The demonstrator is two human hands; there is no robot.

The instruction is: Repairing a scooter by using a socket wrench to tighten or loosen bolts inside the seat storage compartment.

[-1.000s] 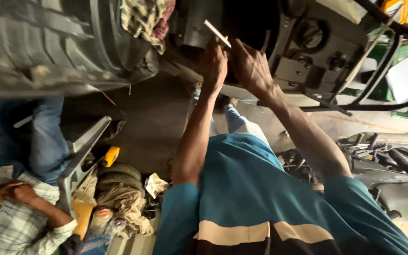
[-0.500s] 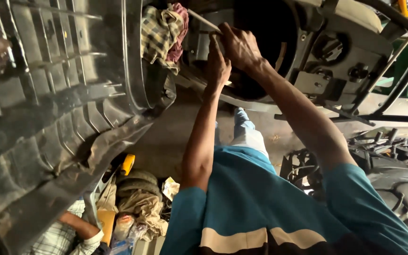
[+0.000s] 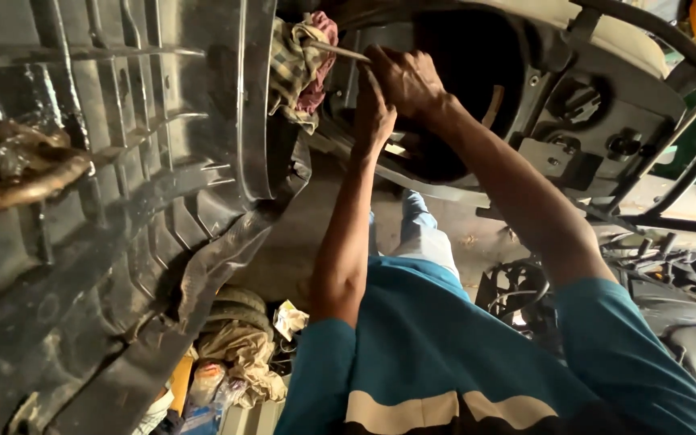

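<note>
Near the top centre of the frame, the right hand (image 3: 408,80) is closed around a thin metal rod-like tool (image 3: 340,51), whose tip points left toward a checked rag (image 3: 300,60) stuffed by the ribbed dark panel (image 3: 147,161). The left hand (image 3: 372,117) sits just below, fingers curled against the rim of the dark round opening (image 3: 461,89); what it grips I cannot tell. This looks like mid-step prying or loosening inside the vehicle body; the next move seems to call for steady leverage with the lower hand bracing.

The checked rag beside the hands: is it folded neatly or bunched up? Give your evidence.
Bunched up. The checked rag hangs crumpled in uneven folds, stuffed against the ribbed grey panel with a reddish cloth.
</note>
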